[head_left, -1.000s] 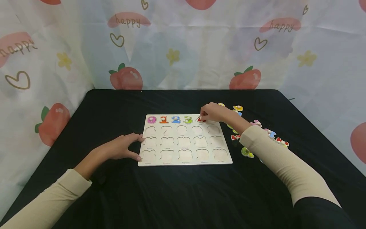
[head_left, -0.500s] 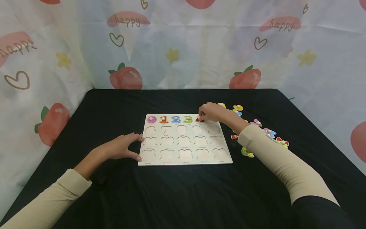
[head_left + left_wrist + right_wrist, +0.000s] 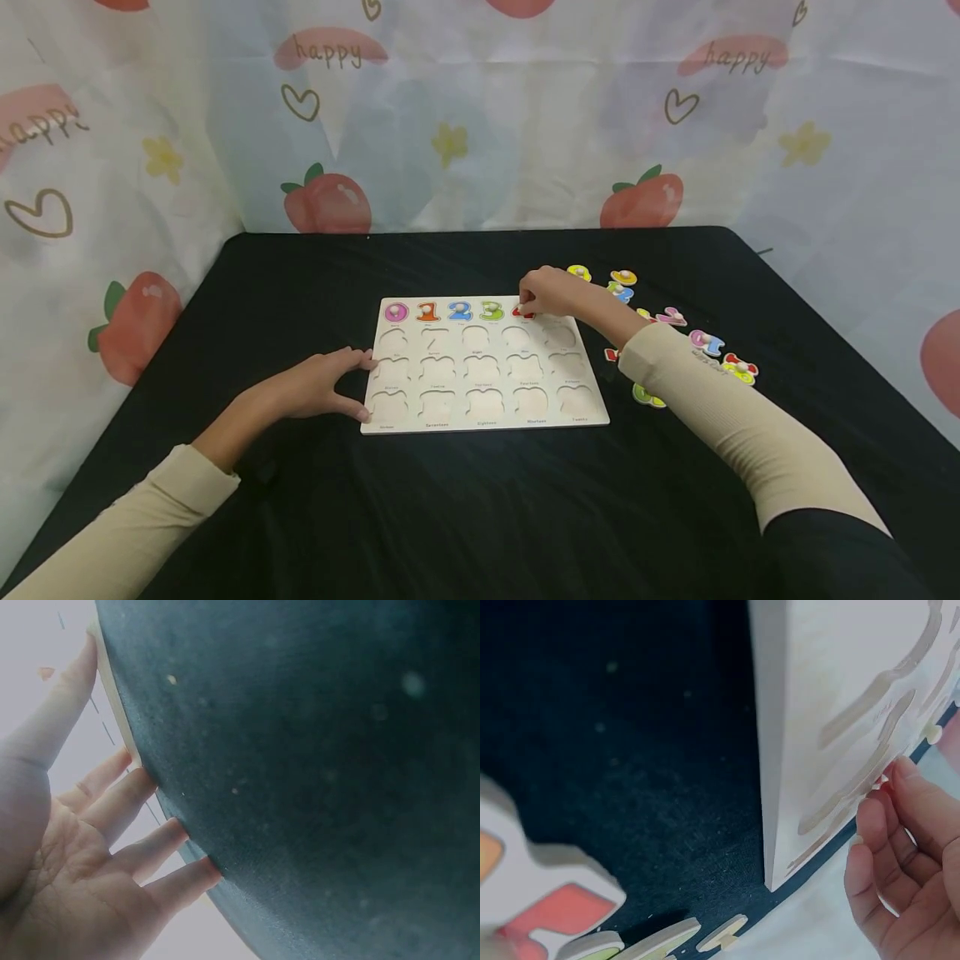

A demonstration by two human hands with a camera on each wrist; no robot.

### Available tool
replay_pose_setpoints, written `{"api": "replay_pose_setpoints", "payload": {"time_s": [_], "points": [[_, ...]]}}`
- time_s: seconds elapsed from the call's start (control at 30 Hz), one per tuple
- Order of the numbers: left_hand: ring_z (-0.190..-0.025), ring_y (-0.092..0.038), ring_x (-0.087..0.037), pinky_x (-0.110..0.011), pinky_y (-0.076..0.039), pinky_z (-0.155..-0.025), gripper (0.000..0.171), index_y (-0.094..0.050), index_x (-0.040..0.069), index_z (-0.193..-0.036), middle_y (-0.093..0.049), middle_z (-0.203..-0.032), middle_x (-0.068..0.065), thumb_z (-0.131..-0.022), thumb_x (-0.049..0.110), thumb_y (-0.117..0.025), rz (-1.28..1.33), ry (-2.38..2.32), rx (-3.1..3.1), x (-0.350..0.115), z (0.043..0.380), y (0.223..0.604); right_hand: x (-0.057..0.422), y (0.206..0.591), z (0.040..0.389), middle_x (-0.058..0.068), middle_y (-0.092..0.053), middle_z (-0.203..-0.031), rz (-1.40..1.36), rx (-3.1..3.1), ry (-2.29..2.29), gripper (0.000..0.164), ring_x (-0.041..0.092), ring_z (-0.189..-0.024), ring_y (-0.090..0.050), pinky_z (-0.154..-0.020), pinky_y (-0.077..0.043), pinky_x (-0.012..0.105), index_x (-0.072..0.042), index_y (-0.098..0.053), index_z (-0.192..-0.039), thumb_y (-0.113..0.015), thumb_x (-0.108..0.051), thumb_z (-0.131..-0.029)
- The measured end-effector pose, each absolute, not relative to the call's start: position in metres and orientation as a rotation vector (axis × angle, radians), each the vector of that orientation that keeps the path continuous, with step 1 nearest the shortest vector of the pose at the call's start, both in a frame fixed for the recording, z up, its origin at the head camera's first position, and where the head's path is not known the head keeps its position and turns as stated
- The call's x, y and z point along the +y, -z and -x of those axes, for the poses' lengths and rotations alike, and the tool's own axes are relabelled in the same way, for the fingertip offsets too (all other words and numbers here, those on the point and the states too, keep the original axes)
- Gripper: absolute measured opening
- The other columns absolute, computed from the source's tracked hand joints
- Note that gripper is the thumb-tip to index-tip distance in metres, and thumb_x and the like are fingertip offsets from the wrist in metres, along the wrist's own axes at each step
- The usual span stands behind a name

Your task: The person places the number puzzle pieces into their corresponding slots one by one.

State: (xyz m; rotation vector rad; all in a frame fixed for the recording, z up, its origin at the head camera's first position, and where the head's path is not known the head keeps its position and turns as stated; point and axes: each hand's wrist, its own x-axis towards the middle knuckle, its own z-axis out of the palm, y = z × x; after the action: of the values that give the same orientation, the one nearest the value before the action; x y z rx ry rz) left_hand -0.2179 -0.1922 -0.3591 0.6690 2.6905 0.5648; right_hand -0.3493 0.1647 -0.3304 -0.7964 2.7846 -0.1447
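A white number-puzzle board (image 3: 457,383) lies on the black cloth. Its top row holds a pink 0 (image 3: 396,312), an orange 1 (image 3: 428,312), a blue 2 (image 3: 461,311) and a green 3 (image 3: 491,311). Right of the 3, my right hand (image 3: 551,290) pinches the red 4 piece (image 3: 522,313) at its slot; the hand partly covers it. In the right wrist view only a bit of red shows at the fingertips. My left hand (image 3: 322,387) is spread, thumb and fingertips against the board's left edge. The three lower rows show bare recesses.
Loose number pieces lie right of the board, among them a yellow one (image 3: 623,277), a pink 2 (image 3: 670,317), a red-and-yellow one (image 3: 739,368) and a green one (image 3: 647,397). My right forearm passes over part of them. A printed curtain (image 3: 480,117) hangs behind the table.
My right hand has shifted slightly left with the red 4, which has gone from tilted to lying flat at its slot. My left hand stays at the board's edge.
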Motion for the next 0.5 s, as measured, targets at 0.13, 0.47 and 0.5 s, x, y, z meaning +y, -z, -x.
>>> {"api": "replay_pose_setpoints", "payload": {"time_s": [0.13,0.47,0.5], "points": [[-0.132,-0.031,-0.039,-0.055,-0.03,-0.101,0.08,-0.047,0.003,-0.135,-0.037,-0.144,-0.021,-0.071,0.039,-0.08,-0.683,-0.578,2.7,-0.1923,0.2178,0.3577,0.163,0.3288,0.3494,0.003,-0.063,-0.081,0.777,2.791,0.158,0.013,0.019,-0.072,-0.056,-0.068,-0.047,0.031,-0.005,-0.069,-0.092,-0.067,-0.017,-0.089],[-0.133,-0.029,-0.04,-0.056,-0.029,-0.101,0.081,-0.047,0.003,-0.135,-0.036,-0.144,-0.021,-0.072,0.042,-0.078,-0.67,-0.565,2.688,-0.1908,0.2182,0.3587,0.1643,0.3351,0.3461,0.002,-0.063,-0.077,0.793,2.846,0.177,0.01,0.018,-0.07,-0.055,-0.066,-0.046,0.03,-0.006,-0.071,-0.088,-0.069,-0.016,-0.087],[-0.133,-0.029,-0.04,-0.056,-0.029,-0.101,0.081,-0.046,0.003,-0.135,-0.036,-0.144,-0.021,-0.072,0.042,-0.078,-0.672,-0.564,2.687,-0.1908,0.2183,0.3585,0.1647,0.3358,0.3459,0.002,-0.063,-0.077,0.803,2.854,0.177,0.01,0.018,-0.07,-0.055,-0.066,-0.046,0.03,-0.006,-0.071,-0.088,-0.069,-0.016,-0.088]]}}
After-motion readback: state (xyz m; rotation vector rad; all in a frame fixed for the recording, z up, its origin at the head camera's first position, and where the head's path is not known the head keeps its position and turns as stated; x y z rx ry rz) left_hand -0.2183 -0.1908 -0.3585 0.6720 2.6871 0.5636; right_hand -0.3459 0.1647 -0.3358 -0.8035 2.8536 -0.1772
